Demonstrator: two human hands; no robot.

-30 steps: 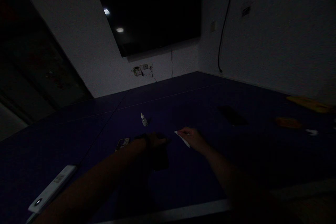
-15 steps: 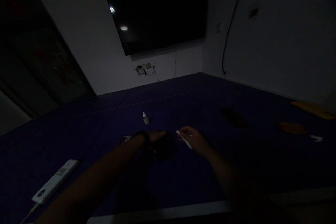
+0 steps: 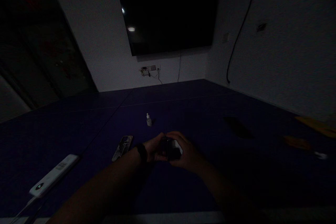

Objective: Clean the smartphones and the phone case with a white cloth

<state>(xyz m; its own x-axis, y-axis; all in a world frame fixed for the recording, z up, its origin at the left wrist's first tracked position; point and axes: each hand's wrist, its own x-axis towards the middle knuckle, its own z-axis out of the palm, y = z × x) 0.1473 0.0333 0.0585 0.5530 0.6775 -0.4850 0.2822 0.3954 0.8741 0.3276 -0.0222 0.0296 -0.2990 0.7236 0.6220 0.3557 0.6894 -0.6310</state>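
Note:
In dim light, my left hand [image 3: 154, 147] and my right hand [image 3: 186, 150] meet above the blue surface. Between them is a small dark object [image 3: 164, 147], too dark to name, and my left fingers curl round its left side. My right hand closes round the other side, where a white piece [image 3: 176, 143] shows against its palm. Whether the white piece is separate from the dark object I cannot tell. A dropper bottle [image 3: 149, 120] stands upright beyond my hands. Left of my wrist lies a flat phone-like object [image 3: 123, 147] with a pale rim.
A long white power strip [image 3: 54, 176] with a cable lies at the left. To the right are a dark flat slab [image 3: 238, 127], an orange item [image 3: 297, 142], a small white item [image 3: 320, 155] and a yellow item [image 3: 316, 126]. A television [image 3: 173, 14] hangs on the wall.
My right hand has moved left to meet my left hand at the dark object. The thin white strip it held no longer shows as a strip. The view has shifted slightly.

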